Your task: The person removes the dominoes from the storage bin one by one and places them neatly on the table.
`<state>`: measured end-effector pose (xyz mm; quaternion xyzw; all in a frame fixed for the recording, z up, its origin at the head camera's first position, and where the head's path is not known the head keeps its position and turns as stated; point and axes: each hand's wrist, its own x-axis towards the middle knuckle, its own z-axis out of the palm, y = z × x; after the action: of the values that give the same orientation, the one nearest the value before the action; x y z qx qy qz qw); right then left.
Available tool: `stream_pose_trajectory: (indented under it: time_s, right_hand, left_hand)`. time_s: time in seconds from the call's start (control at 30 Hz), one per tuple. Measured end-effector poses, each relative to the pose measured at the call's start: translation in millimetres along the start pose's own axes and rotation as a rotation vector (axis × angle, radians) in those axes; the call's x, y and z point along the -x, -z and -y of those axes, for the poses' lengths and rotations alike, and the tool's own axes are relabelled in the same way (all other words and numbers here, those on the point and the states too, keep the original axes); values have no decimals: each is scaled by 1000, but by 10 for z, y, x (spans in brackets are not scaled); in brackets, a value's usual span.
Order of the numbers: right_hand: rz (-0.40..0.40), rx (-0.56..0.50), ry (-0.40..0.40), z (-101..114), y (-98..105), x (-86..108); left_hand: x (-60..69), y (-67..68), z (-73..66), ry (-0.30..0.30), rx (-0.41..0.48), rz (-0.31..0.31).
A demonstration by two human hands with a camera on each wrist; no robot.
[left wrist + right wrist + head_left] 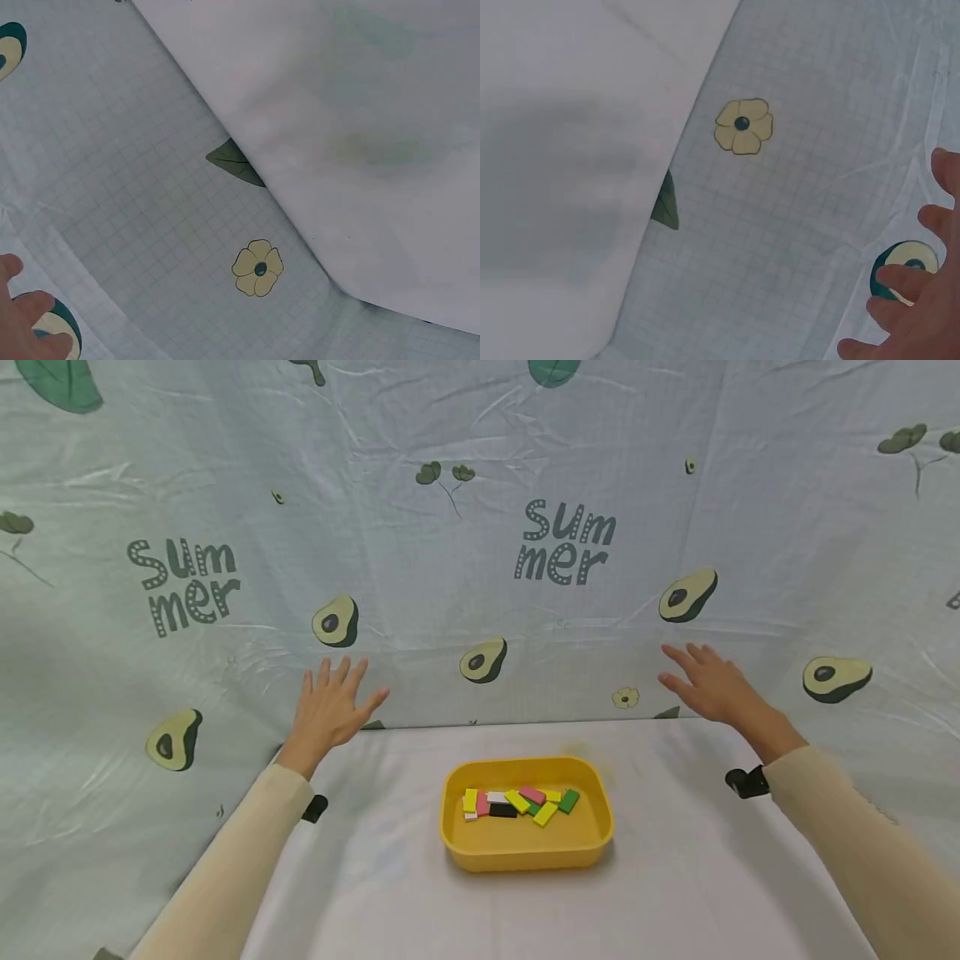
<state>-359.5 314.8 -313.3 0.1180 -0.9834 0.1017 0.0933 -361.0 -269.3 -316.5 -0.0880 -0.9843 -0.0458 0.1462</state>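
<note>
Tray [528, 860]: stood on the table [382, 868], likely to keep the loose blocks [517, 801], jumbled inside, from straying. Left hand [330, 706]: hung far left of it, grip released, holding nothing. Right hand [712, 685]: hung far right, likewise released.

Soft shadows are falling on the table [660, 877], glare is streaking the sheet [420, 577], wrist views are looking dimmer

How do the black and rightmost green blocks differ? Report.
The black block lies roughly along the long sides of the yellow tray; the rightmost green block slants. The black block sits left of the tray's middle, the green one right. Both lie inside the tray.
</note>
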Motion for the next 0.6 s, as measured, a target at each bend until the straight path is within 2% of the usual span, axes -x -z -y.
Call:
stream_pose_trajectory:
  time_s: [0.17, 0.37, 0.6]
  right_hand:
    - [-29, 1, 55, 99, -36, 64]
    - [12, -21, 111, 203, -84, 100]
    - [47, -70, 149, 372, -173, 197]
  left_hand:
    - [62, -19, -34, 12, 3, 7]
    - [189, -19, -149, 25, 28, 6]
    - [351, -84, -267, 2, 37, -39]
